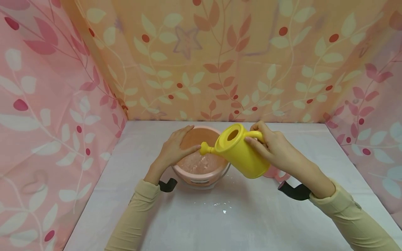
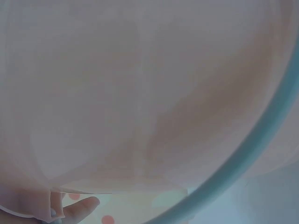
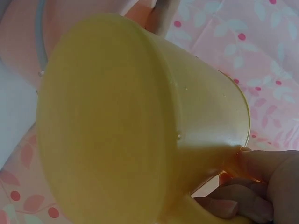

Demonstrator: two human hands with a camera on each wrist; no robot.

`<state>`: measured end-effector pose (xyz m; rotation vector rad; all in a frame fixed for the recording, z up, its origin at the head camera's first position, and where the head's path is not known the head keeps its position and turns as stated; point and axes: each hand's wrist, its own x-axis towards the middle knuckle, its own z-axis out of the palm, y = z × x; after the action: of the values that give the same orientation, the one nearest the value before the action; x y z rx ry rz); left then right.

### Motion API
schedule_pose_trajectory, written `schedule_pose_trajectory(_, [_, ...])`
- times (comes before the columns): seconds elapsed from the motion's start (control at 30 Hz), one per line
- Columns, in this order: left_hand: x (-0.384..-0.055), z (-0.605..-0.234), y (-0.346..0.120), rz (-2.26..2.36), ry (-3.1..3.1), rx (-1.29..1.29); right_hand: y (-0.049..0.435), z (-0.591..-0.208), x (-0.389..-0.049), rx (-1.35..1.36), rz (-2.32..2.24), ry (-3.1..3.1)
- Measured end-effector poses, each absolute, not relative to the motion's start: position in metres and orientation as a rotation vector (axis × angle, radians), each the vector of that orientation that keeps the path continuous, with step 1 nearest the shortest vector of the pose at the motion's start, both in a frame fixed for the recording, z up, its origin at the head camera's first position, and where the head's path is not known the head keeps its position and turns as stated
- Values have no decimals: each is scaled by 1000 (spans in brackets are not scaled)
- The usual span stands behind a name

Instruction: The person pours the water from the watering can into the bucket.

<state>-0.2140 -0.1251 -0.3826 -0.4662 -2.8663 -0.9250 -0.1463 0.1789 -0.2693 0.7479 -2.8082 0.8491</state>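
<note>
A yellow watering can (image 1: 243, 160) is tilted left over a pink bucket (image 1: 196, 177). My right hand (image 1: 279, 146) grips the can's handle; in the right wrist view its fingers (image 3: 217, 207) curl through the handle beside the can's body (image 3: 107, 116). The can's sprinkler head (image 1: 205, 149) points into the bucket, where the water (image 1: 201, 163) looks stirred up. My left hand (image 1: 172, 148) is at the bucket's left rim, fingers stretched out, thumb reaching to the sprinkler head. Whether the thumb touches it I cannot tell. The bucket's wall (image 2: 117, 93) hides most of that hand in the left wrist view.
Behind the watering can is a partly hidden pink item with a loop handle (image 1: 282, 176). Water drops (image 1: 224, 211) lie on the white tabletop (image 1: 201, 230) in front of the bucket. The bucket's grey-blue carrying handle (image 2: 261, 135) hangs down its side. Patterned cloth walls (image 1: 220, 62) enclose the table.
</note>
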Motion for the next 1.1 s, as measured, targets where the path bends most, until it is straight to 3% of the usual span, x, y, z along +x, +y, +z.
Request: schedule_pose_trajectory(1.1, [-214, -381, -125, -911, -2866, -487, 178, -270, -148, 780, 851, -2759])
